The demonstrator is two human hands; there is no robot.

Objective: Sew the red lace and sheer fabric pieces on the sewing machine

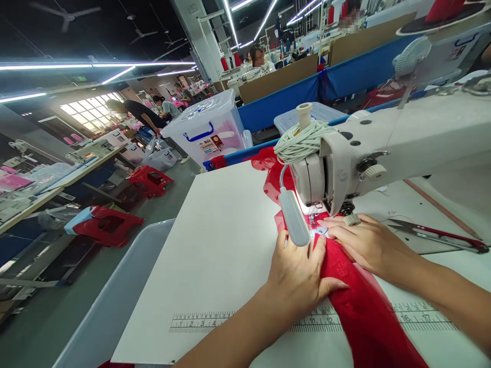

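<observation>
A long strip of red lace fabric (pixel 364 312) runs from the table's near edge up to the presser foot (pixel 313 220) of a white sewing machine (pixel 414 133). My left hand (pixel 297 271) lies on the strip's left edge, fingers spread, thumb stretched across the cloth; a grey lamp (pixel 293 217) hides some fingertips. On the right side, my right hand (pixel 370 243) rests with fingers stretched flat over the fabric close to the foot; its thumb is mostly hidden. Sheer red cloth (pixel 270 176) bunches behind the needle area.
Black-and-red scissors (pixel 437 232) lie right of my right hand, near a brown rod (pixel 445 207). A printed ruler (pixel 203 323) crosses the white table (pixel 215 230). A grey tub (pixel 126 286) stands at its left. Beyond are a lidded plastic box (pixel 215 125), red stools (pixel 111 225) and several people.
</observation>
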